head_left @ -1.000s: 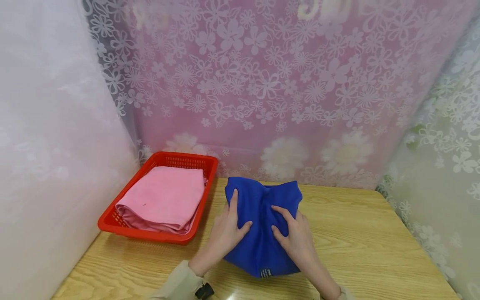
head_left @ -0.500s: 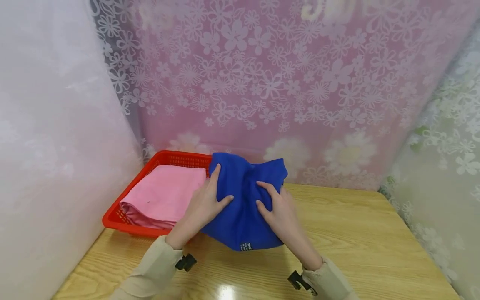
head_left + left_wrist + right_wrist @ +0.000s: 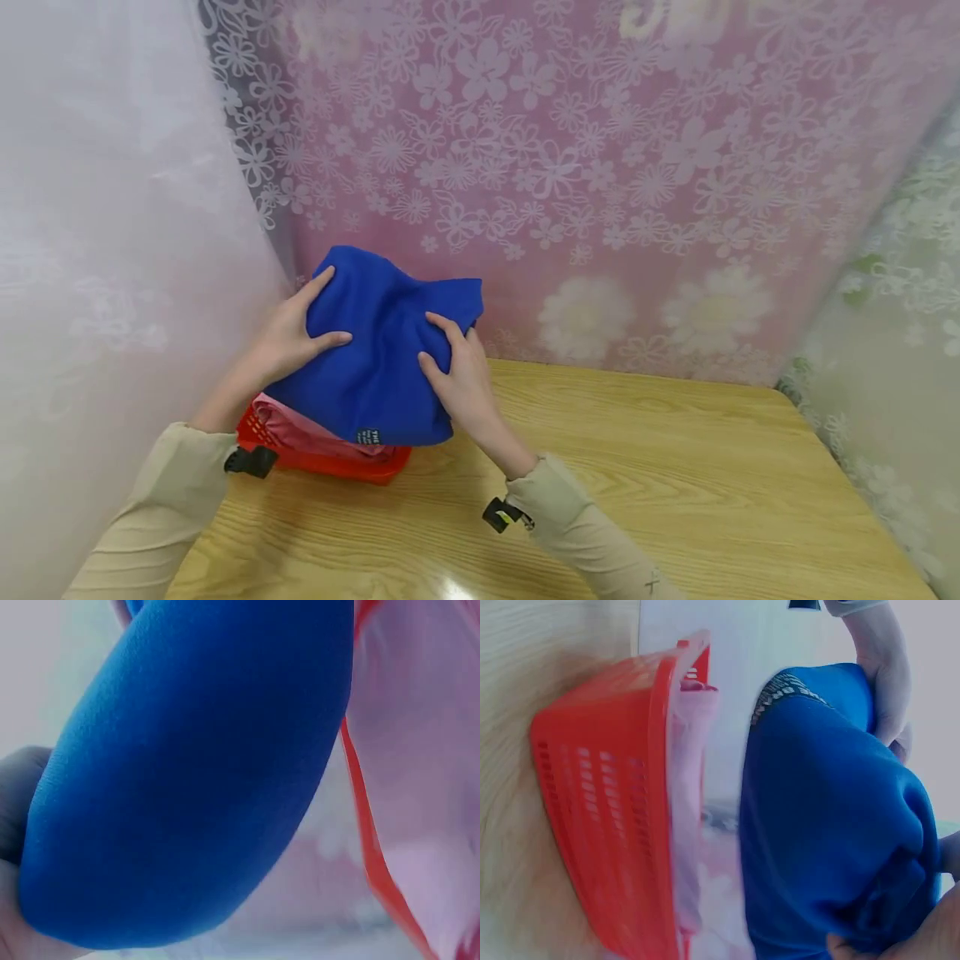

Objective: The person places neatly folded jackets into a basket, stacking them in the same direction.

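Both hands hold a folded blue cloth [image 3: 382, 358] with a small dark label near its lower edge. My left hand [image 3: 288, 337] grips the cloth's left side, thumb on top; my right hand [image 3: 465, 379] pinches the right side, with the other fingers partly hidden. Beneath the cloth, in the head view, is a red plastic basket [image 3: 337, 465] holding a folded pink cloth [image 3: 315, 433], mostly covered from above. From the right wrist view, the blue cloth hangs apart from the basket's rim, with a gap between it and the pink cloth.
The basket stands on a wooden table [image 3: 637, 467] at its left side. A white curtain [image 3: 135, 208] hangs close beside the left arm. A pink flowered curtain [image 3: 540, 208] lines the back, and a pale flowered one [image 3: 900, 333] the right.
Both hands have lifted the blue cloth and carried it left, from the middle of the table to above the red basket. The pink cloth is now mostly covered from the head view.
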The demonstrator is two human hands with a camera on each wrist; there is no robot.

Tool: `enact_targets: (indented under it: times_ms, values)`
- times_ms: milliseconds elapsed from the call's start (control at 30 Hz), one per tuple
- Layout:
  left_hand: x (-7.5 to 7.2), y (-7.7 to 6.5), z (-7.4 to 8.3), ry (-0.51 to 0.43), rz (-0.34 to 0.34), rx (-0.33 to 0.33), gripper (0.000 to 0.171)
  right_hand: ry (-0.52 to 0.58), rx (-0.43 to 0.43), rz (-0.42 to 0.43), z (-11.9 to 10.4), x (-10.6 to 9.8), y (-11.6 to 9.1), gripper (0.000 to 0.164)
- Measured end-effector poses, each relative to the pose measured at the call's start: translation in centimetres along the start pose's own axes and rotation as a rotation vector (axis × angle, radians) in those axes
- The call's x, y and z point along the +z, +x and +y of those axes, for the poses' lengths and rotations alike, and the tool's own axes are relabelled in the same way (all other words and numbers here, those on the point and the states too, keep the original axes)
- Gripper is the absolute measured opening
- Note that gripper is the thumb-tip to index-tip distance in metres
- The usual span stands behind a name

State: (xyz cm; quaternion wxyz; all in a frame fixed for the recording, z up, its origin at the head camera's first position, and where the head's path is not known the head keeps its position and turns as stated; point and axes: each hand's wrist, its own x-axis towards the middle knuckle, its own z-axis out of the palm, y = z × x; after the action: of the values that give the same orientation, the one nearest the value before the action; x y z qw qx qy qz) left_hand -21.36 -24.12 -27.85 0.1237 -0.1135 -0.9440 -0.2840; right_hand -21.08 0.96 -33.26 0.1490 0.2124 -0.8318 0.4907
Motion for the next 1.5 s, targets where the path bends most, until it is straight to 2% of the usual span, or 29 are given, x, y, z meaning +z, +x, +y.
enact_targets:
  times_ms: [100,200,267,367,500,567,633,733,800,867,900,1067,1167,1300,1400,1500]
  values:
    - [-1.5,0.2,-2.9,-0.053,-0.015,0.000,0.096,0.103,-0.007,-0.003,0.2,2.0,0.8,0.051]
    - [-2.0,-0.1,-5.9,-0.093,-0.051,-0.059,0.097,0.182,-0.009,-0.023,1.3,4.0,1.1,0.053]
    - [-1.5,-0.5,-7.9,-0.113,-0.091,-0.101,0.098,0.181,-0.004,-0.053,2.3,5.2,1.0,0.055]
    - [-0.1,-1.0,-10.6,-0.163,-0.161,-0.147,0.099,0.118,0.014,-0.101,3.8,6.5,0.6,0.056]
    - [1.3,-1.3,-12.4,-0.240,-0.187,-0.171,0.096,0.040,0.059,-0.123,4.6,6.8,0.2,0.057]
    - [1.5,-1.4,-12.5,-0.174,-0.164,-0.156,0.093,-0.019,0.087,-0.115,4.5,6.4,0.1,0.060]
    - [1.6,-1.4,-12.0,-0.037,-0.121,-0.115,0.091,-0.119,0.091,-0.103,4.3,6.1,0.0,0.066]
    - [2.0,-1.4,-10.9,0.190,-0.063,-0.040,0.085,-0.322,0.015,-0.103,4.1,5.8,0.0,0.071]
    - [2.4,-1.4,-10.5,0.263,-0.062,-0.003,0.079,-0.436,-0.062,-0.126,4.1,5.7,0.1,0.070]
    - [2.8,-1.4,-10.6,0.273,-0.104,0.009,0.075,-0.501,-0.101,-0.175,4.3,5.6,0.2,0.064]
    - [2.9,-1.4,-10.8,0.249,-0.131,0.002,0.074,-0.519,-0.104,-0.206,4.4,5.6,0.2,0.061]
    - [3.2,-1.3,-12.6,0.048,-0.218,-0.041,0.069,-0.560,-0.052,-0.308,5.7,5.4,0.3,0.056]
    - [3.2,-1.2,-12.9,-0.009,-0.237,-0.042,0.069,-0.566,-0.055,-0.322,6.1,5.3,0.4,0.056]
    - [3.3,-1.4,-12.4,0.038,-0.185,-0.039,0.067,-0.529,-0.067,-0.331,6.3,5.0,0.5,0.057]
    - [3.6,-1.6,-11.3,0.162,-0.084,-0.014,0.061,-0.477,-0.073,-0.330,6.4,4.4,0.3,0.059]
    - [4.2,-1.8,-9.5,0.274,0.007,0.019,0.055,-0.423,-0.069,-0.316,6.8,3.2,0.1,0.061]
